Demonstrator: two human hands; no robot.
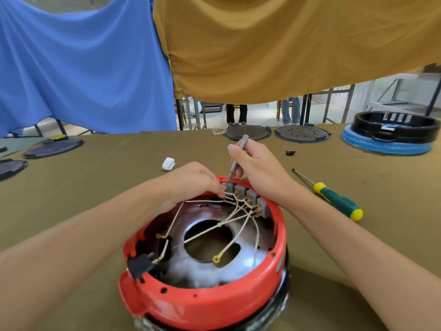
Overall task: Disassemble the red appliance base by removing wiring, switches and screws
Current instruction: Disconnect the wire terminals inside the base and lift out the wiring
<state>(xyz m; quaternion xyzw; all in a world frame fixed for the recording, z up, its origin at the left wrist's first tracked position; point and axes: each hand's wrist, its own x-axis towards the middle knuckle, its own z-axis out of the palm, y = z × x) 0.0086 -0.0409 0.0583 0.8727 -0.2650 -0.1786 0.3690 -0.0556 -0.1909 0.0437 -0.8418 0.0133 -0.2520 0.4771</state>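
- While sitting upside down on the table, red appliance base open, wires showing.
- Right hand gripping grey screwdriver, tip at the grey switches.
- Left hand pinching white wiring beside it.

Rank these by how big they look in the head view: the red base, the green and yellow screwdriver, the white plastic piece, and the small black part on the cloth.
1. red base, though it is nearest the camera
2. green and yellow screwdriver
3. white plastic piece
4. small black part, farther away, so its place after the white piece is unsure
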